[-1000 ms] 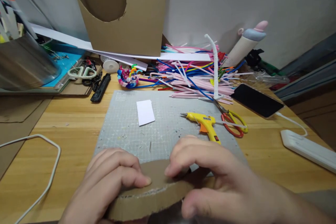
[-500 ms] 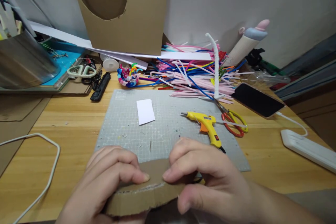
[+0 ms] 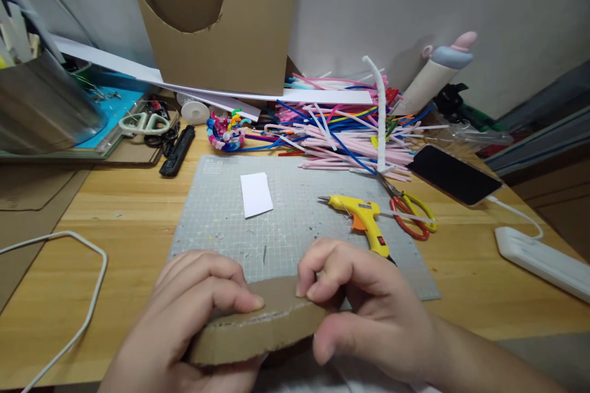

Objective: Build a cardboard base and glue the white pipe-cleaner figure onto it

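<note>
Between my two hands is a curved cardboard piece (image 3: 262,334) with a side strip joined along its edge, a whitish glue line running over the seam. My left hand (image 3: 198,313) grips its left end, index finger on top and the thumb side underneath. My right hand (image 3: 364,307) pinches the right end, fingertips pressed on the top face near the seam and thumb against the strip. Beyond the hands, a yellow glue gun (image 3: 362,218) lies on the grey cutting mat (image 3: 221,196). A small white card (image 3: 257,195) rests on the mat too.
Scissors (image 3: 412,215) with red and yellow handles lie behind the glue gun. Pipe cleaners (image 3: 341,135) are heaped at the back, near a phone (image 3: 454,175) and a white power strip (image 3: 544,264). A white cable (image 3: 87,319) crosses the table's left side.
My right fingers have slid a little to the right along the seam, and the cardboard piece is tilted slightly upward. My left hand keeps its grip.
</note>
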Demonstrator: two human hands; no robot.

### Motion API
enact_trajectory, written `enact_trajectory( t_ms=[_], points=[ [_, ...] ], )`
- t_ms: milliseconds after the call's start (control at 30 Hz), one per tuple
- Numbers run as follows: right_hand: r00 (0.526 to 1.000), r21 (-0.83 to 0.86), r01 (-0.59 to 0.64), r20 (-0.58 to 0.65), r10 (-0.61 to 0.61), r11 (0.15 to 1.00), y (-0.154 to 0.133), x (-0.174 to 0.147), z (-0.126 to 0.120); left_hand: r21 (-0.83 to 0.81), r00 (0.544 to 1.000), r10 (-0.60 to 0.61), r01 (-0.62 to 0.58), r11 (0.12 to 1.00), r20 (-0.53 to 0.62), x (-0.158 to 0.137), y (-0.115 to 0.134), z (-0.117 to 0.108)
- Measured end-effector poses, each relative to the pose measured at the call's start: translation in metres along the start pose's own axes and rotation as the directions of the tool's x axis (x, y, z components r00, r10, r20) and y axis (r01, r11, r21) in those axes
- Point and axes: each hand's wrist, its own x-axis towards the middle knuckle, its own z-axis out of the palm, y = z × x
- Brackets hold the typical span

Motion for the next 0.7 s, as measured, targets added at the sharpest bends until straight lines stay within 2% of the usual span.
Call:
enact_trajectory(
  t_ms=[100, 200, 333, 467, 567, 700],
  points=[
    [0.998, -0.013, -0.051, -0.022, 0.05, 0.999, -0.003, -0.001, 0.001, -0.011, 0.999, -0.024, 0.024, 1.0, -0.042, 0.005, 0.003, 0.001],
    [0.997, -0.198, -0.049, 0.041, 0.058, 0.979, -0.013, 0.003, 0.003, -0.019, 0.998, -0.039, 0.038, 0.999, -0.055, 0.011, 0.007, 0.002],
    [0.989, -0.443, 0.126, 0.128, -0.077, 0.888, -0.019, 0.013, 0.016, 0.011, 0.995, -0.019, 0.02, 1.0, -0.093, 0.013, 0.008, 0.005],
    [0.981, -0.58, 0.181, 0.043, -0.192, 0.794, -0.012, 0.016, 0.031, 0.024, 0.996, 0.013, -0.011, 1.0, -0.086, 0.012, 0.006, 0.005],
    [0.983, -0.576, 0.17, 0.042, -0.178, 0.799, -0.012, 0.016, 0.033, 0.019, 0.998, 0.015, -0.013, 1.0, -0.063, 0.012, 0.005, 0.003],
    [0.988, -0.454, 0.154, 0.084, -0.129, 0.878, -0.017, 0.017, 0.026, 0.014, 0.998, -0.008, 0.009, 1.0, -0.056, 0.012, 0.006, 0.002]
  ],
)
